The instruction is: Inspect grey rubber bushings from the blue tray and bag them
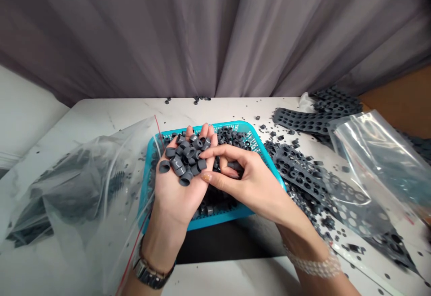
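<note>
My left hand is palm up above the blue basket, its fingers stretched out under a heap of small grey cylindrical caps. Several of these caps show a hollow end. From the right, my right hand reaches over the heap, thumb and index finger at a cap on its edge. Its other fingers curl around dark pieces that look like more caps, partly hidden. Many more loose grey caps fill the basket below both hands.
A clear zip bag with dark pieces inside lies at left. To the right are perforated grey sheets, scattered round bits and another clear bag. A few caps lie along the table's back edge, before a grey curtain.
</note>
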Motion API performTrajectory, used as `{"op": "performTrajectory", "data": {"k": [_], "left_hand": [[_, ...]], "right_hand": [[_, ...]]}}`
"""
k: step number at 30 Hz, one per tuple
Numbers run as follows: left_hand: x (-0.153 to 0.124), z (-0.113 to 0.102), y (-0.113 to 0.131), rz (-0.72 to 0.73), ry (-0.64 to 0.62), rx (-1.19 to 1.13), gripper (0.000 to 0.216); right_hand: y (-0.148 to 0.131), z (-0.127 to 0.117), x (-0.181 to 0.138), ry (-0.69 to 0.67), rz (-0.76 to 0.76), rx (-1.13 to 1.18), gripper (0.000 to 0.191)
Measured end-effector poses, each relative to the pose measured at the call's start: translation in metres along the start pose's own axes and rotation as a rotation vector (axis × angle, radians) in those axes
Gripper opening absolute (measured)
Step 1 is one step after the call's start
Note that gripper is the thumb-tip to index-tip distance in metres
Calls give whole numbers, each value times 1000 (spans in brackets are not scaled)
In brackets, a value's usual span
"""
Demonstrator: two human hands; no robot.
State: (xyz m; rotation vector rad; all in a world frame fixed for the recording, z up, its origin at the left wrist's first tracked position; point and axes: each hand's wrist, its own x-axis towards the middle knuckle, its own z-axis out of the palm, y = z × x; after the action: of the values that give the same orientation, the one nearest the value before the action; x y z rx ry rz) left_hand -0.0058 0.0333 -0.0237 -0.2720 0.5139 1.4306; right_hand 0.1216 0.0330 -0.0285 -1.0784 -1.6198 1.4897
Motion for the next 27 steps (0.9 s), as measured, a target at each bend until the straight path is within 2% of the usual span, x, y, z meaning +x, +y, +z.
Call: {"op": "performTrajectory", "data": {"k": [6,15,18,22,25,27], "left_hand": [[-2,5,-2,21,22,41,30],[-4,4,-2,17,-17,2,34],[-4,2,-1,4,-73,3,35],[-5,-1,-1,-18,-137,22,35],[-6,-2,-1,-40,-155,34,36],[-6,-3,-2,-50,-144,31,37]], "right_hand": [[2,2,2,37,11,131,14],[12,-6,8,-23,181,839,5],[11,-10,10,-15,224,989,12],[13,-10,13,102,228,953,23],[15,-6,13,229,184,783,20],[14,-3,11,303,95,609,16]]}}
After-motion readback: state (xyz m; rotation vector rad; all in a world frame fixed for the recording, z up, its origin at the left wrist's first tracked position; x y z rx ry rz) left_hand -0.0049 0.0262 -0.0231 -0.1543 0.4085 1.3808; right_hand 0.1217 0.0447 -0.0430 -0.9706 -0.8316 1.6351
